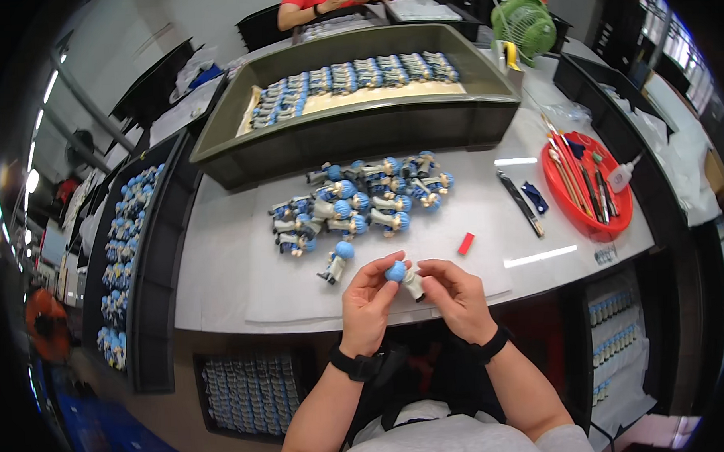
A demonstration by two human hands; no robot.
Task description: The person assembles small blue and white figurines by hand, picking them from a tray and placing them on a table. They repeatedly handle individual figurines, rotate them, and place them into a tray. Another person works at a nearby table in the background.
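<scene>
Close to the table's front edge I hold a small figurine [413,283] with blue hair and a pale body. The fingers of my left hand [368,297] are closed round its blue head. My right hand [458,297] grips its lower body, near the dark feet. Just left of my left hand, one similar figurine [338,264] lies by itself on the white sheet. Beyond my hands is a loose pile of such figurines [361,200]. A small red block [465,244] rests beyond my right hand.
A large dark bin [358,122] holds rows of figurines behind the pile. To the right, a red basin [589,222] contains brushes and a small bottle, with a black pen-like tool [521,204] beside it. Another crate [154,313] of figurines stands left. A person [338,0] sits opposite.
</scene>
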